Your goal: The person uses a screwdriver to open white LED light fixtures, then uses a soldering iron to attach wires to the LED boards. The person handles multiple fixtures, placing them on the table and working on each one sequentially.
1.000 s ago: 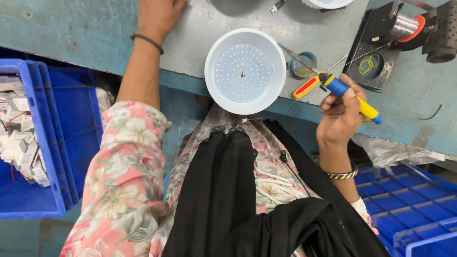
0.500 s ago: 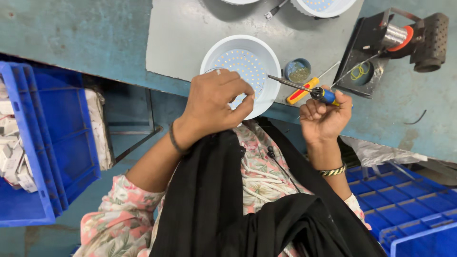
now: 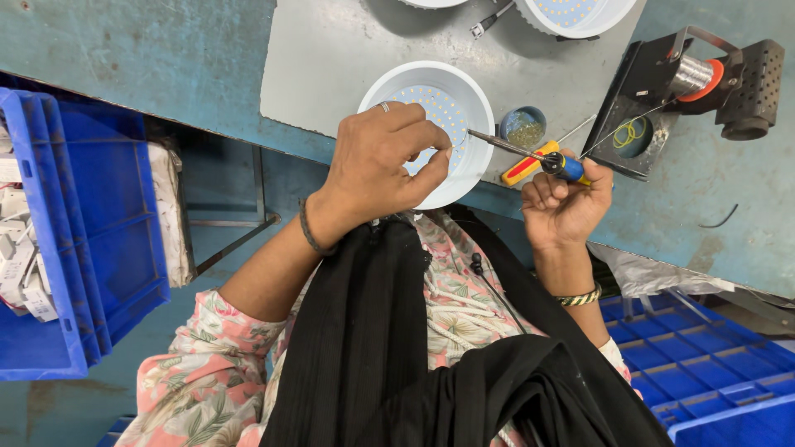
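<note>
- While sitting upper centre of frame, white round lamp housing (image 3: 451,116) gripped at near rim by left hand (image 3: 383,165).
- Right hand (image 3: 563,203) clamped on soldering iron (image 3: 530,156), tip over the housing's right rim.
- Small flux tin (image 3: 523,127) just beside; solder spool stand (image 3: 662,99) upper right.

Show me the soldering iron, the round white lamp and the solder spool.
soldering iron (image 3: 561,164), head view, on its blue handle.
round white lamp (image 3: 476,103), head view, on its right rim.
solder spool (image 3: 690,76), head view, on the wound wire.
</note>
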Demonstrator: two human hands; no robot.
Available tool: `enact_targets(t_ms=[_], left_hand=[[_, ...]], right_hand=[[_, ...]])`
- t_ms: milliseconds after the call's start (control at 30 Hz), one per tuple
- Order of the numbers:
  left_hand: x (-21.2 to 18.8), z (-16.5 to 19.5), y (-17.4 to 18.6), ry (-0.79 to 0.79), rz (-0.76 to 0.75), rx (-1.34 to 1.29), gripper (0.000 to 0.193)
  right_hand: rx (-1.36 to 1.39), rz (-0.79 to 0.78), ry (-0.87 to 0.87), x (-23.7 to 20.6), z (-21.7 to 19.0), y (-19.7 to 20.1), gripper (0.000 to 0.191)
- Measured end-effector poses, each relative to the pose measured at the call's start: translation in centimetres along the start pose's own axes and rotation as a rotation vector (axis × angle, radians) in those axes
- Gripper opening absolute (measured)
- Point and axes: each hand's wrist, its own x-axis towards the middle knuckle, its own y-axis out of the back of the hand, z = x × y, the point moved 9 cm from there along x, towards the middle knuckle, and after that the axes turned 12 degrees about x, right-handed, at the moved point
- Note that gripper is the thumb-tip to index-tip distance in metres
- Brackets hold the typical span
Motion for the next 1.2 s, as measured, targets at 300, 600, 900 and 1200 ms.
enact_targets(t_ms=[300,600,900,1200], left_hand=[[-0.1,0.5,0.0,-0.018,-0.006,0.015,0.006],[-0.2,0.4,-0.1,-0.005,-0.012,0.011,0.006],[-0.3,0.6,0.3,-0.012,-0.007,0.014,0.005],[-1.3,-2.1,1.0,0.022,-0.01,0.108,0.007]], right_hand=[[0.0,0.0,0.02,-0.1,-0.2,0.0,0.028],[-0.011,0.009,0.029,-0.3,-0.1,0.0,0.028],[-0.026,0.02,0.036,-0.5,0.0,0.3,0.028],[-0.021,-0.021,0.04,-0.5,-0.1,0.0,0.028]])
